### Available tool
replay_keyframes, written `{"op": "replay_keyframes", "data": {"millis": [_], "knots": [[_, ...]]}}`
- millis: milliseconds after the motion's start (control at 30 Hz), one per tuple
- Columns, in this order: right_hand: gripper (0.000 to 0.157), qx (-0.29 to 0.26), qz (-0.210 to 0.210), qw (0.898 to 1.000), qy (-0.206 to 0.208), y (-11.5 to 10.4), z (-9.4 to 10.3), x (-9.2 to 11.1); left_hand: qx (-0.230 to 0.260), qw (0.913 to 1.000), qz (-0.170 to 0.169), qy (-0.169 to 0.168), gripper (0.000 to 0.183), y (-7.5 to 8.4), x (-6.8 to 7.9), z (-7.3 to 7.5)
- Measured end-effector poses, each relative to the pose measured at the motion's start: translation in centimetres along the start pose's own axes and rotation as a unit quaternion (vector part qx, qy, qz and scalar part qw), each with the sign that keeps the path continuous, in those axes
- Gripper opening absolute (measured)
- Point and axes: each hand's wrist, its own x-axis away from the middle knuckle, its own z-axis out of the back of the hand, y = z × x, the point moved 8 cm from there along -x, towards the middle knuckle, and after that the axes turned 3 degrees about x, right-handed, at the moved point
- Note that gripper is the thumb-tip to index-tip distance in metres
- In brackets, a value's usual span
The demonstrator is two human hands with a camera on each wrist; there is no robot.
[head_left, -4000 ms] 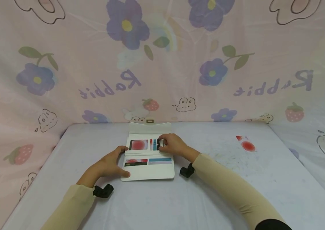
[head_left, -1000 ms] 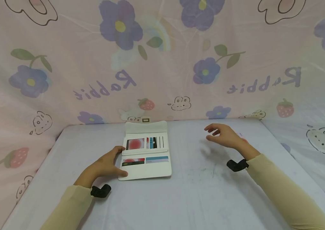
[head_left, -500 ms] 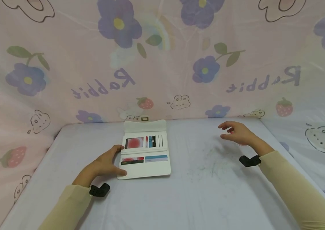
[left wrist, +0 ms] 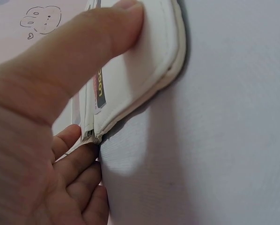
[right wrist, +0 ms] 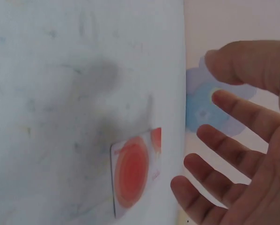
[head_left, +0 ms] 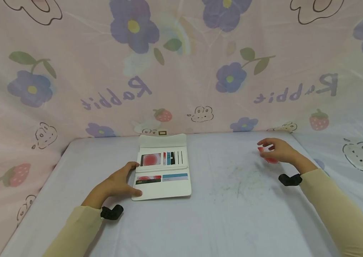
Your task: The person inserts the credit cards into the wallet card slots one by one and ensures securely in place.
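Observation:
A white wallet [head_left: 172,191] lies unfolded on the table, its flap at the far side. Several cards show in its slots, among them a red-and-white card [head_left: 150,159] behind a window and a blue-topped card [head_left: 175,176]. My left hand [head_left: 114,184] rests at the wallet's left edge; in the left wrist view its thumb [left wrist: 107,30] lies on the front panel and the fingers are beside the fold. Over at the right, my right hand [head_left: 281,151] hovers with spread fingers above a loose white card [right wrist: 131,171] with a red circle, holding nothing.
The table [head_left: 220,214] has a white cover with faint dark smudges right of the wallet. A pink printed curtain [head_left: 194,82] hangs behind and along the sides. Black wrist cameras, such as the left one [head_left: 112,212], stick out under both wrists.
My right hand has left the wallet's card slots, where dark slits now show, and moved right to above the loose card. The left hand has stayed on the wallet.

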Motion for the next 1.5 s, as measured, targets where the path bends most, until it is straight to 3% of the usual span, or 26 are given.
{"op": "replay_keyframes", "data": {"millis": [433, 867, 1500], "knots": [[0.055, 0.014, -0.024, 0.999, -0.022, 3.2, -1.1, 0.0, 0.004, 1.0000, 0.000, 0.002, 0.107, 0.2, 0.3, 0.0], [0.060, 0.038, -0.060, 0.997, -0.038, 4.7, -1.8, -0.7, 0.003, 1.0000, 0.002, 0.002, 0.108, -0.1, 0.0, -0.1], [0.077, 0.087, -0.049, 0.991, -0.087, 4.5, -2.4, -1.6, 0.002, 1.0000, -0.001, 0.002, 0.107, 0.0, 0.0, 0.0]]}}
